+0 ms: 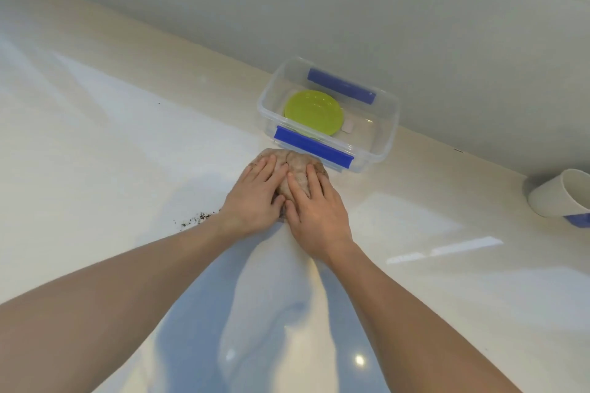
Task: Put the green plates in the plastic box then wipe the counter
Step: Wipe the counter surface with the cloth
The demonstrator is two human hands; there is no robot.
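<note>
Green plates lie stacked inside a clear plastic box with blue clips, which stands against the backsplash. Just in front of the box a crumpled brownish cloth rests on the glossy white counter. My left hand and my right hand both press flat on the cloth, side by side, fingers spread and pointing toward the box. Dark crumbs are scattered on the counter just left of my left wrist.
A white cup lies on its side at the right edge, with a blue item below it. The grey backsplash runs behind the box. A single dark speck sits further left on the counter.
</note>
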